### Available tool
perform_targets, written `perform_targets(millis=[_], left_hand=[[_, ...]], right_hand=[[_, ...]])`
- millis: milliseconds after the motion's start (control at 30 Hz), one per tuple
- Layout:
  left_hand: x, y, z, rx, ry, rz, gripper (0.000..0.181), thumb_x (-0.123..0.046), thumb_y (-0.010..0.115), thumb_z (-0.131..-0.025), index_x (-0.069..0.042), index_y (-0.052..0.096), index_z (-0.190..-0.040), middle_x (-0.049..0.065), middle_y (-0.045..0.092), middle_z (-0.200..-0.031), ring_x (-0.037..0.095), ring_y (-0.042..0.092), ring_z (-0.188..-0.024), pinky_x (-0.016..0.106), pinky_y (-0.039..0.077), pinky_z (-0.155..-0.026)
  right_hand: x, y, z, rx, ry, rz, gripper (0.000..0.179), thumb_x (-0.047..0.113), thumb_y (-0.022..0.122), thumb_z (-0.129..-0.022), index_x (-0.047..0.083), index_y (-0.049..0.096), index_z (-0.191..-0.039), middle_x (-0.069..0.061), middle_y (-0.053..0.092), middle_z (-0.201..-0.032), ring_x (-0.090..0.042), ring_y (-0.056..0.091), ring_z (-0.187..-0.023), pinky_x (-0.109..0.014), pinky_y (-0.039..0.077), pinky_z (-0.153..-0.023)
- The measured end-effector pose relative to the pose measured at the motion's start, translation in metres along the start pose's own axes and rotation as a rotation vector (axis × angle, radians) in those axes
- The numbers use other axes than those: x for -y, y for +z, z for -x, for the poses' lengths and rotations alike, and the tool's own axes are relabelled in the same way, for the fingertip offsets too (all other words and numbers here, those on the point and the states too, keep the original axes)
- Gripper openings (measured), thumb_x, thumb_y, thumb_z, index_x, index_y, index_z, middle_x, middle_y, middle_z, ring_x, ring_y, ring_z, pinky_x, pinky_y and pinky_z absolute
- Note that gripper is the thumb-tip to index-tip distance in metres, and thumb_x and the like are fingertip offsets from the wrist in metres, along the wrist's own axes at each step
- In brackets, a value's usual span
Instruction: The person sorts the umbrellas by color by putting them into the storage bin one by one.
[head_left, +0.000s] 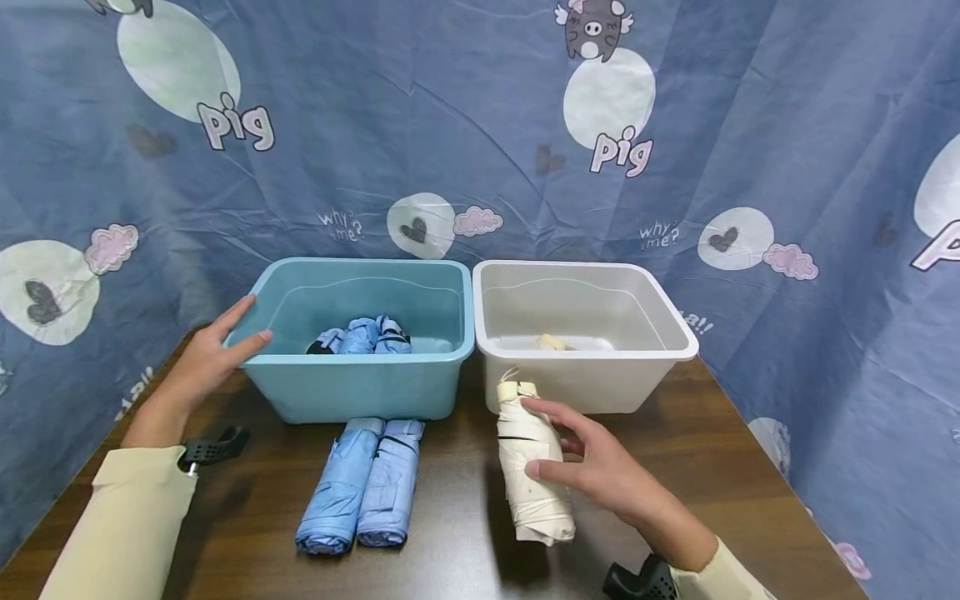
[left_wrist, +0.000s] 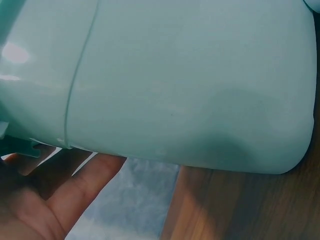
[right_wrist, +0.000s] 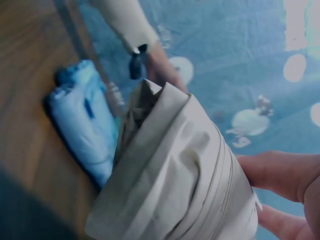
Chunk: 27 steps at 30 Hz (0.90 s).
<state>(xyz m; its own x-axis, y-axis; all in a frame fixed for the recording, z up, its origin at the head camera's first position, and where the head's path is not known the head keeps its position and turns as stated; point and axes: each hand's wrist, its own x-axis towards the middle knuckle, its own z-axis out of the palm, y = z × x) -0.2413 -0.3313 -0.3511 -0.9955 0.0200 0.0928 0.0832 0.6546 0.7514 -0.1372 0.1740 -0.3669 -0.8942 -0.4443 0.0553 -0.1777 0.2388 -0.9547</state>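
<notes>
My right hand [head_left: 592, 462] grips a cream folded umbrella [head_left: 528, 467], its thumb and fingers on the umbrella's right side. The umbrella is tilted in front of the white bin [head_left: 585, 379], its handle end toward the bin. In the right wrist view the wrapped cloth of the umbrella [right_wrist: 175, 170] fills the middle. My left hand [head_left: 202, 362] rests at the left rim of the blue bin [head_left: 352, 387], fingers fairly straight. In the left wrist view the fingers [left_wrist: 87, 185] lie along the bin's edge. Two blue folded umbrellas [head_left: 337, 492] lie side by side before the blue bin.
Inside the blue bin are several blue folded umbrellas [head_left: 362, 336]. A small cream item [head_left: 553, 342] shows in the white bin, mostly hidden by the front wall. Both bins stand side by side on a brown wooden table [head_left: 450, 542], against a blue patterned cloth [head_left: 465, 125].
</notes>
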Motion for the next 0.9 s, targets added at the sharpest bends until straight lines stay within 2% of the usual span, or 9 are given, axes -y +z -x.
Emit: perform_targets(millis=[233,433,533,633,900], left_hand=[[-0.002,-0.001,0.000,-0.006,0.013,-0.005,0.083,-0.048,0.052,-0.096,-0.023,0.001,-0.156,0.022,-0.002,-0.159,0.055,0.006,-0.140,0.076,0.018,-0.099],[0.000,0.000,0.001,0.000,0.003,-0.030,0.081,-0.048,0.050,-0.096,-0.024,0.000,-0.156,0.026,-0.001,-0.158,0.059,0.009,-0.137,0.078,0.019,-0.096],[0.001,0.001,0.002,0.000,0.001,-0.025,0.082,-0.048,0.050,-0.096,-0.023,0.000,-0.156,0.026,-0.001,-0.158,0.059,0.009,-0.137,0.078,0.019,-0.096],[0.001,0.001,0.002,-0.007,0.005,-0.015,0.082,-0.049,0.051,-0.096,-0.023,0.000,-0.156,0.025,-0.002,-0.158,0.058,0.008,-0.138,0.077,0.019,-0.097],[-0.001,0.001,0.002,-0.008,-0.015,-0.028,0.084,-0.051,0.050,-0.096,-0.021,0.000,-0.156,0.027,-0.002,-0.157,0.059,0.008,-0.137,0.078,0.020,-0.096]], right_hand=[[0.025,-0.030,0.014,-0.018,-0.007,-0.093,0.071,0.008,0.075,-0.084,0.023,0.043,-0.145,-0.024,0.039,-0.136,-0.036,0.060,-0.107,-0.046,0.055,-0.077],[0.050,-0.063,0.012,-0.104,-0.042,0.013,0.069,0.010,0.073,-0.086,0.022,0.042,-0.147,-0.021,0.039,-0.135,-0.031,0.060,-0.109,-0.039,0.055,-0.080],[0.059,-0.077,0.004,-0.133,-0.046,0.025,0.068,0.010,0.070,-0.088,0.020,0.041,-0.148,-0.019,0.039,-0.136,-0.025,0.061,-0.106,-0.035,0.055,-0.080],[0.067,-0.089,-0.009,-0.152,-0.031,-0.018,0.066,0.010,0.068,-0.090,0.021,0.039,-0.148,-0.016,0.039,-0.137,-0.021,0.060,-0.105,-0.033,0.055,-0.080],[0.075,-0.113,-0.053,-0.250,0.012,-0.013,0.063,0.017,0.067,-0.091,0.026,0.041,-0.148,-0.013,0.040,-0.135,-0.021,0.054,-0.108,-0.029,0.050,-0.087]])
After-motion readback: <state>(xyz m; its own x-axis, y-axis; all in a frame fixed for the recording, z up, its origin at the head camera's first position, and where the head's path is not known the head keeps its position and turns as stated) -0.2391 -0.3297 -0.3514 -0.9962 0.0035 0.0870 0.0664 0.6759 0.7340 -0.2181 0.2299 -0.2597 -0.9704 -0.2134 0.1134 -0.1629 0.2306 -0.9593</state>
